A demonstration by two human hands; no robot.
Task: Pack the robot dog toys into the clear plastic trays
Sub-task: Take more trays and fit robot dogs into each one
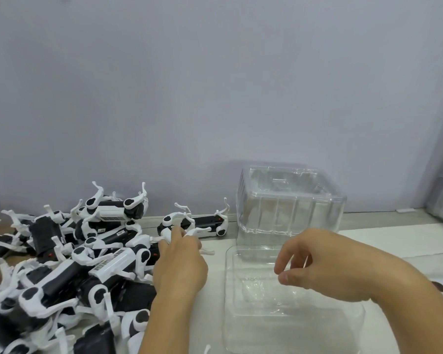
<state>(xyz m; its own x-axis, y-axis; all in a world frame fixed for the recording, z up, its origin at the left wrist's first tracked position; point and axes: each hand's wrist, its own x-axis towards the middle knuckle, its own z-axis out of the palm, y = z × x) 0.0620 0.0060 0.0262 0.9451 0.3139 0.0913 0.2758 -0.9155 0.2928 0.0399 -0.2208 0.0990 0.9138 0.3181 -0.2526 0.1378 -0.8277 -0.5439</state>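
A: Nearest item: single clear tray, flat on the white table, nothing in it. Right hand hangs over its far half, fingers loosely curled, thumb and forefinger apart, gripping nothing.

B: Left hand?

A: Left hand reaches far-left of the tray, fingertips on the white leg of a robot dog toy lying against the wall. Cannot tell whether the fingers close round the leg or only touch it.

B: Stock positions?

A: Heap of robot dog toys, black and white, tangled, fills the left side from near edge to wall. Stack of clear trays stands just beyond the single tray, on the right, close to the wall.
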